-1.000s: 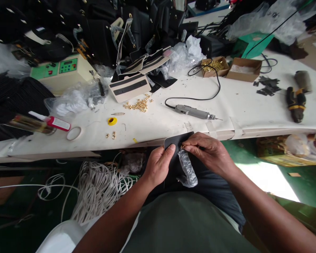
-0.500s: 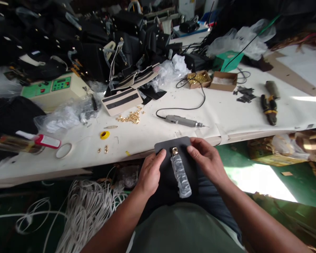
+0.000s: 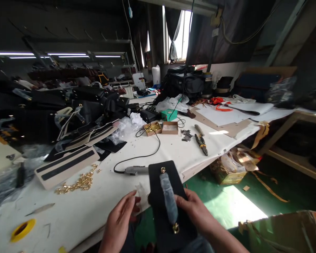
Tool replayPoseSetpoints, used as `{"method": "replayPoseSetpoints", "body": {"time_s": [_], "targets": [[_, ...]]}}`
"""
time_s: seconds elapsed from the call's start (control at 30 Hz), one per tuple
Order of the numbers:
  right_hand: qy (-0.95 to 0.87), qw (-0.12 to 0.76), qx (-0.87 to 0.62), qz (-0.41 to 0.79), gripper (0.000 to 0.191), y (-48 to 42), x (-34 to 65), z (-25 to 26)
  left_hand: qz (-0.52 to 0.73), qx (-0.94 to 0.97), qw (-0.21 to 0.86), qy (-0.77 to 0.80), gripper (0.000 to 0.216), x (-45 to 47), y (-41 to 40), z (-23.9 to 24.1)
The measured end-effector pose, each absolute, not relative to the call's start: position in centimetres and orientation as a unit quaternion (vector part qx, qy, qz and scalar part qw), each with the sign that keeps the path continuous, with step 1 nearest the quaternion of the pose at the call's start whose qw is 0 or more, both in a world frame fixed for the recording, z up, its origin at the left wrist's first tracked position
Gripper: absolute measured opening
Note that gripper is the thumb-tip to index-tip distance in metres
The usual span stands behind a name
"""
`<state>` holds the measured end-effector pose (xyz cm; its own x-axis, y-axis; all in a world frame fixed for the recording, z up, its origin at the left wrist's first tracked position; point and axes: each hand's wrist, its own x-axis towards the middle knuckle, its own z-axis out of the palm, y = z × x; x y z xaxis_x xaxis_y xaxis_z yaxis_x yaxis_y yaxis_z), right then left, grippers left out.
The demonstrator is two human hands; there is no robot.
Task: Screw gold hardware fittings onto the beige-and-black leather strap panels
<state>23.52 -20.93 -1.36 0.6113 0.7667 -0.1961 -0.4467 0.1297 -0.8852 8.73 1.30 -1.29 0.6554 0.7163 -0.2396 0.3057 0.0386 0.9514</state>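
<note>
A black leather panel stands raised over the table edge, with a plastic-wrapped strap running down its middle between two gold fittings. My right hand grips the panel's right edge, thumb on its face. My left hand is just left of the panel, fingers curled and slightly apart, seeming to pinch a small clear scrap of plastic.
The white table carries a grey rotary tool with black cord, a pile of gold fittings, beige-and-black panels, a yellow tape roll, two small cardboard boxes, pliers and heaps of black bags. A cardboard box stands at the lower right.
My view has tilted up to take in the room. The panel has been lifted and now stands higher over the table edge. My left hand has come off the panel's left edge.
</note>
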Motion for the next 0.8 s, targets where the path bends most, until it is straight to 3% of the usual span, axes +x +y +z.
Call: {"method": "replayPoseSetpoints", "body": {"time_s": [0.17,0.33,0.4,0.5,0.67,0.8], "targets": [[-0.023,0.745,-0.592,0.307,0.037,-22.5,35.3,0.5,0.175,0.774,0.513,0.328,0.069,10.7,4.3,-2.7],[0.068,0.760,-0.633,0.127,0.017,-23.0,50.4,3.9,0.189,0.781,0.499,0.324,0.056,12.1,6.4,-5.1],[0.079,0.752,-0.648,0.094,0.023,-22.9,53.8,4.1,0.201,0.776,0.502,0.325,0.053,12.1,6.4,-5.9],[0.084,0.704,-0.696,0.109,0.017,-21.7,53.7,2.1,0.213,0.781,0.497,0.311,0.047,11.9,6.1,-6.5],[-0.074,0.620,-0.754,0.204,0.044,-17.3,46.8,-2.1,0.232,0.791,0.484,0.293,0.038,11.7,5.3,-6.1],[-0.285,0.494,-0.788,0.232,0.053,-12.0,41.9,-1.2,0.253,0.799,0.466,0.283,0.033,11.5,4.8,-5.4]]}}
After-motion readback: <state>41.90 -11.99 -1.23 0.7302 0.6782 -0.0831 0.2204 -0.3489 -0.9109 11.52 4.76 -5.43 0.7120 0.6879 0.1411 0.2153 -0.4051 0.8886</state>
